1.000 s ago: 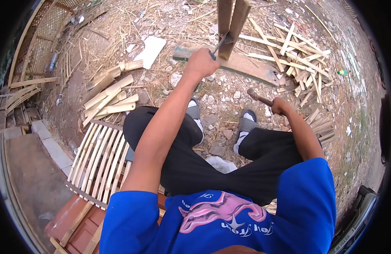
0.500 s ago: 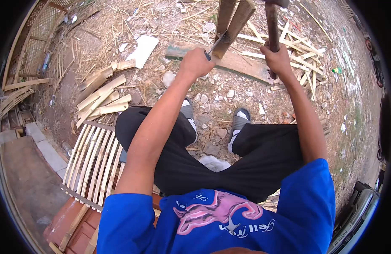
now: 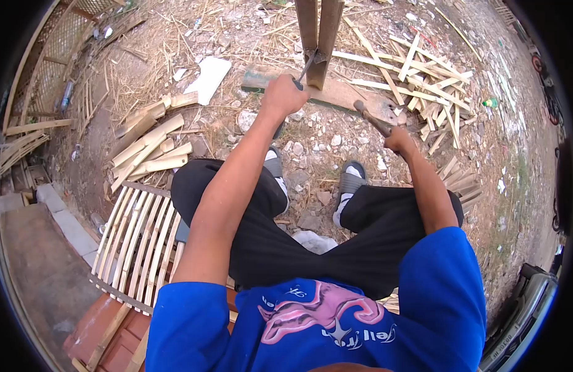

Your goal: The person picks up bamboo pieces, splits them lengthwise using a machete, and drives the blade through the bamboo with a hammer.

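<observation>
My left hand [image 3: 285, 95] is closed around the dark handle of a knife. Its blade [image 3: 309, 64] sits in the split of an upright length of bamboo [image 3: 317, 37], whose two halves spread apart. The bamboo's lower end rests at a flat wooden board [image 3: 361, 102] on the ground. To the right, my right hand [image 3: 400, 142] grips a hammer [image 3: 373, 116] by its handle. The hammer points up and left over the board's right end, apart from the bamboo.
Thin split strips [image 3: 441, 80] lie heaped at the right, and thicker split pieces [image 3: 153, 146] at the left. A slatted panel [image 3: 137, 235] is beside my left leg. A white flat piece [image 3: 211, 79] lies on the rubble-strewn ground. A vehicle [image 3: 522, 316] stands at the lower right.
The hammer has come down from its raised position and now tilts up-left. The bamboo has shifted left and stands straighter. My left hand has barely moved and keeps hold of the knife.
</observation>
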Demonstrator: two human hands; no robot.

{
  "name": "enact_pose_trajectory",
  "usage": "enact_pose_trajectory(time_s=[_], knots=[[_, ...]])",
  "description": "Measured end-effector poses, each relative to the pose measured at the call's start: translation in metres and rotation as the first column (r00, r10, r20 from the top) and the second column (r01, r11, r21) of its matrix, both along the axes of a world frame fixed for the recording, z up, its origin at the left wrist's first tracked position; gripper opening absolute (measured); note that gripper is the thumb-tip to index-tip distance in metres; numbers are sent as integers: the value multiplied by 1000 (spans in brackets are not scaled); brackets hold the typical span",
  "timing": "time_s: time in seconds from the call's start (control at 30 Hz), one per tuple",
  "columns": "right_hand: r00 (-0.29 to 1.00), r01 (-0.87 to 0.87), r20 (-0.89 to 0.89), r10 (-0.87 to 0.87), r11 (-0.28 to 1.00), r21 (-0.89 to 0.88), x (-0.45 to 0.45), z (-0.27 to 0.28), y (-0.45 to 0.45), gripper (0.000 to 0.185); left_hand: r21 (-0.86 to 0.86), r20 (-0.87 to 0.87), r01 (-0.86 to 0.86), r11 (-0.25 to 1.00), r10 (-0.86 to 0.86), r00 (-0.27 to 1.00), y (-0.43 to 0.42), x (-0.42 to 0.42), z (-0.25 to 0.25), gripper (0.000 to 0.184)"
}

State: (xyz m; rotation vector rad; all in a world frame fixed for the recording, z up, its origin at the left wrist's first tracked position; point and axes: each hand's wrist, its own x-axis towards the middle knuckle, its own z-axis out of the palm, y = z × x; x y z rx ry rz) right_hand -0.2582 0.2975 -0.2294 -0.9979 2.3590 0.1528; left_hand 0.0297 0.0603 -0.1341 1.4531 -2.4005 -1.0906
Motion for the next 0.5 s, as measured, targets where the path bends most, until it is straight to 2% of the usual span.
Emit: enact_pose_trajectory(time_s=[0.03,0.1,0.13,0.17,0.23,0.27,0.3,0.33,0.37,0.4,0.43,0.5], knots=[[991,-70,-114,73,997,27,-8,-19,13,32,-11,-9,-7,1000,7,1000,1,-2,4,41],[992,124,-25,-122,988,87,-9,12,14,34,-13,-27,-30,999,30,999,9,-7,8,42],[976,214,12,-218,968,132,-9,24,16,35,100,-78,4,995,4,997,7,-11,8,46],[973,43,-228,-36,999,25,-16,14,24,39,124,-134,-16,992,32,990,13,-14,7,49],[908,-156,-398,129,987,-34,-10,17,18,50,149,-247,-32,988,68,967,22,-24,15,55],[973,-94,-218,71,991,-95,2,26,1,55,169,-224,31,985,8,975,25,-26,20,65],[999,-28,-31,24,989,-145,19,39,-21,61,237,-283,38,971,31,959,25,-30,18,66],[963,134,264,-55,947,-293,41,49,-37,68,306,-338,45,951,64,939,28,-35,10,68],[837,323,543,-75,868,-378,65,60,-54,75,374,-389,56,926,102,916,30,-39,0,70],[717,416,696,-26,818,-398,94,79,-66,78,356,-392,131,925,20,920,31,-41,-12,76],[570,510,821,40,766,-391,122,97,-73,81,443,-410,152,884,48,911,33,-40,-7,77],[513,609,858,29,692,-388,155,111,-83,81,597,-432,199,777,103,896,35,-33,9,79]])
